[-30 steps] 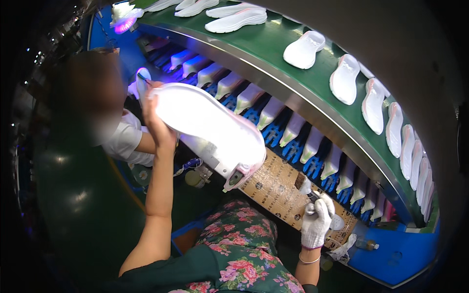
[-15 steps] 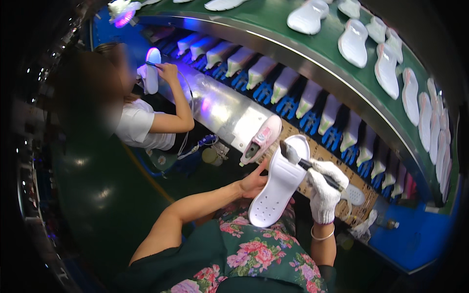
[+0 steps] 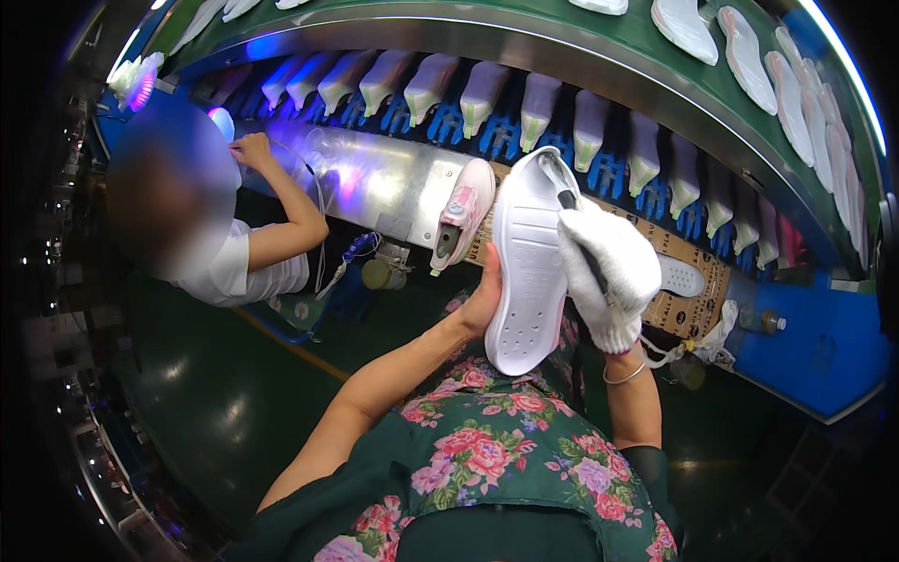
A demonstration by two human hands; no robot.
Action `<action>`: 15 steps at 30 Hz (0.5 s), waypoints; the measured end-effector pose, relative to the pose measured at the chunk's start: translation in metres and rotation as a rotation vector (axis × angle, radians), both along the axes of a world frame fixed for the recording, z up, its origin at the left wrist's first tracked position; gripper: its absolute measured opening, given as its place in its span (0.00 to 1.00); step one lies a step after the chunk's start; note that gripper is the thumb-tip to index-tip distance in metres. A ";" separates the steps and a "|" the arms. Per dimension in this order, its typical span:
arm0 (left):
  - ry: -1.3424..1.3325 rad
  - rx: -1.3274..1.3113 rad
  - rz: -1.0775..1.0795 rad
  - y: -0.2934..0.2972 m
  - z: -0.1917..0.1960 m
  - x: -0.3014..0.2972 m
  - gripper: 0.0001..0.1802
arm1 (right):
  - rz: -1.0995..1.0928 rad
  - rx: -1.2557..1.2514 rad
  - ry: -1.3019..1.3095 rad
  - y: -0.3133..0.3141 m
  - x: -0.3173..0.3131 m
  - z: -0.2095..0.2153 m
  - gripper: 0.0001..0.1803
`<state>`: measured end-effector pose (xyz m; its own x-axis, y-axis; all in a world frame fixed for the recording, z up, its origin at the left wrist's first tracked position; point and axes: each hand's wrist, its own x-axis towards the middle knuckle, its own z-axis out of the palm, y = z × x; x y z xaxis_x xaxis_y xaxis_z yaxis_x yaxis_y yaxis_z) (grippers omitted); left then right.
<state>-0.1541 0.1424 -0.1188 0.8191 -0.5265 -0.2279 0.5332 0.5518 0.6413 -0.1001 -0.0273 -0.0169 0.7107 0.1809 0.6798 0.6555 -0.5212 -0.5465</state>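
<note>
A white shoe sole (image 3: 526, 272) stands tilted in front of my apron, its far end pointing away from me. My bare left hand (image 3: 482, 298) grips its left edge, with most of the fingers hidden behind it. In a white knitted glove, my right hand (image 3: 613, 272) is closed around a brush (image 3: 567, 199) with a dark handle. The bristles reach inside the raised rim at the sole's far end, partly covered by the glove. Just beyond my left hand lies a pink shoe (image 3: 465, 211) on a last.
Shoes on lasts (image 3: 482, 98) hang from blue holders along the line. Above them curves a green belt (image 3: 524, 23) bearing white soles. Cardboard (image 3: 688, 323) covers the bench, with a perforated sole piece (image 3: 682, 276) on it. A co-worker's arm (image 3: 281, 211) is at left; a blue cabinet (image 3: 805, 347) at right.
The view has shifted. The sole is held more upright, and the brush with my gloved hand has moved along the inside of its far rim, now closer over the sole.
</note>
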 end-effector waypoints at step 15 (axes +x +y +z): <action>0.055 0.016 0.151 0.014 -0.004 0.029 0.57 | 0.224 -0.008 0.162 0.015 -0.022 -0.009 0.16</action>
<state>-0.1252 0.1561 -0.1228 0.8746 -0.3945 -0.2819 0.4796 0.6182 0.6227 -0.1222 -0.0124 -0.0255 0.7514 0.3509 0.5588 0.6596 -0.3777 -0.6498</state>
